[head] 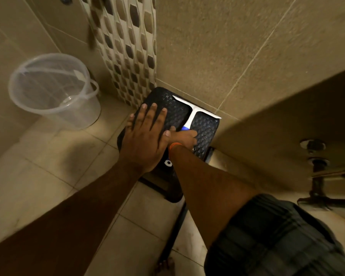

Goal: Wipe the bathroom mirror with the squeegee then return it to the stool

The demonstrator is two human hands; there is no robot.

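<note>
A white squeegee [193, 112] with a blue grip lies on the black woven-pattern stool [205, 128] in the corner, its blade along the far edge by the wall. My right hand [184, 137] is closed around the blue handle, low on the stool's top. My left hand [145, 136] hovers flat above the stool's left half, fingers spread, holding nothing. The mirror is out of view.
A clear plastic bucket [54, 90] stands on the tiled floor to the left of the stool. Tiled walls meet behind the stool. A basin underside [277, 124] with drain pipe [317, 166] overhangs at right. My foot [165, 265] shows at the bottom.
</note>
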